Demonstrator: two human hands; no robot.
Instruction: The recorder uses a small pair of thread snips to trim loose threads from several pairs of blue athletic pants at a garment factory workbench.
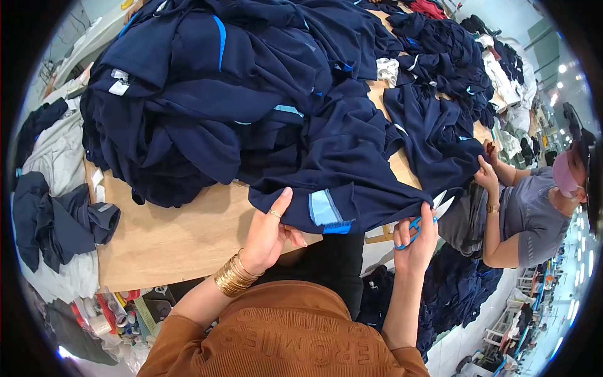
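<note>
A navy garment is stretched between my two hands in front of my body, at the table's near edge. My left hand pinches its left end, thumb on top and fingers underneath. Between the hands, a light-blue panel with a brighter blue strip below it shows on the cloth. My right hand is closed around blue-handled scissors, their blades pointing up and away to the right. The same hand's thumb and fingers grip the garment's right end. The cloth's far side runs into the pile behind.
A large heap of navy garments covers much of the wooden table. At the right, a co-worker handles another navy garment. Grey and navy cloth hangs over the left edge. More dark garments lie below, right of me.
</note>
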